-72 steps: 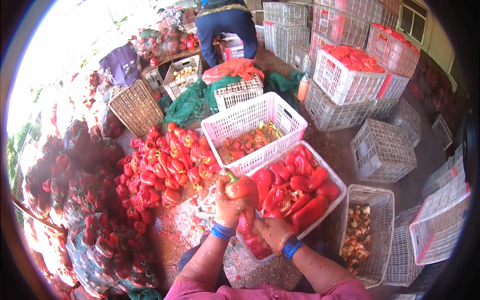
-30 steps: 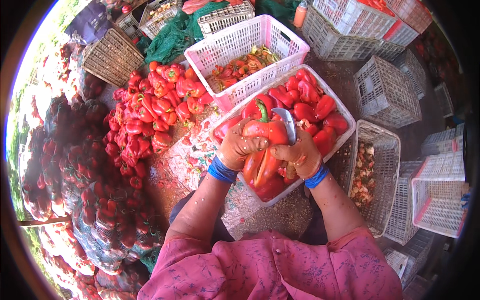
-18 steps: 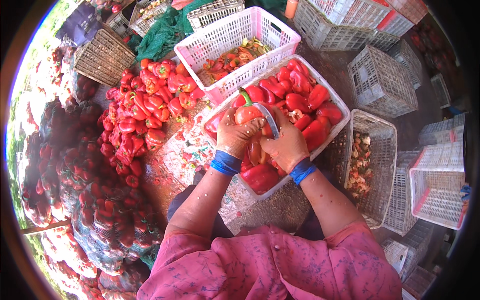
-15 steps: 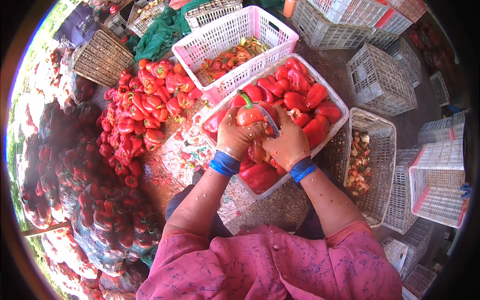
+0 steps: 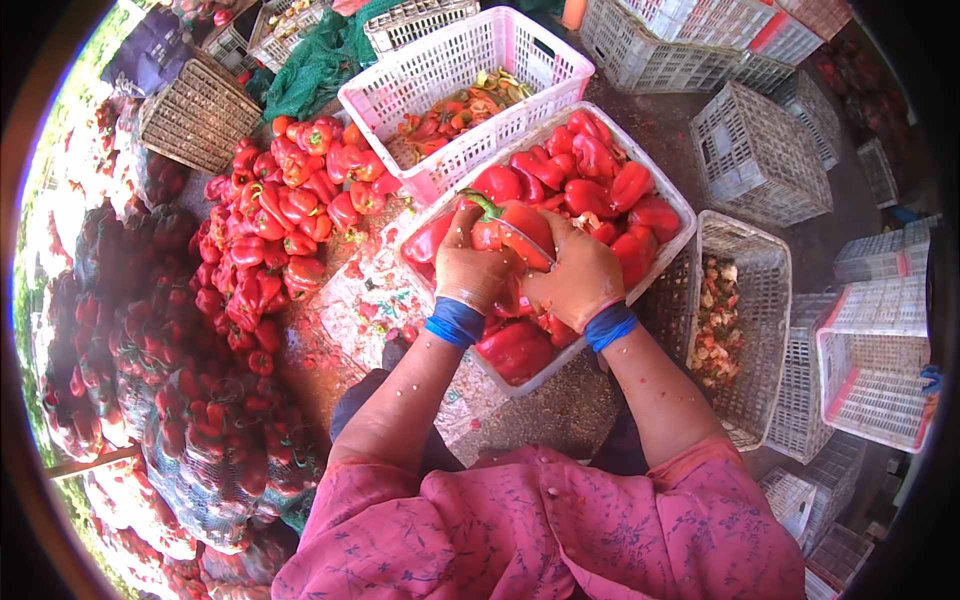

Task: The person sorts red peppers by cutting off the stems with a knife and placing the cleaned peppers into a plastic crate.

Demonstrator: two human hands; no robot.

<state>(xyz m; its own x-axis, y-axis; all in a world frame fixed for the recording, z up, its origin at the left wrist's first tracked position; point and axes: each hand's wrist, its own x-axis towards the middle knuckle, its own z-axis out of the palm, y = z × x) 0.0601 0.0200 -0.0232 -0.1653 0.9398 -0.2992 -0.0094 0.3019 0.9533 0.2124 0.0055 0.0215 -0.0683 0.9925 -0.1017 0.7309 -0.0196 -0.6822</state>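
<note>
My left hand (image 5: 472,264), in a tan glove, is closed around a red bell pepper (image 5: 522,222) with a green stem pointing up. My right hand (image 5: 574,270), gloved the same way, grips a curved knife (image 5: 530,248), its blade pressed across the pepper's front and its handle hidden in my fingers. Both hands are together over a white plastic crate (image 5: 676,244) filled with red peppers (image 5: 630,188). Blue bands circle both wrists.
A pink-white crate (image 5: 370,106) of scraps stands behind. Loose peppers (image 5: 260,240) are piled left, beside mesh sacks of peppers (image 5: 210,460). A grey crate (image 5: 760,300) of waste stands right, among other crates (image 5: 760,160). Green netting (image 5: 305,75) lies at the back.
My view has tilted down since the oldest frame. The knife, earlier raised beside the pepper, now lies angled across it between my hands, and the pepper has tipped slightly.
</note>
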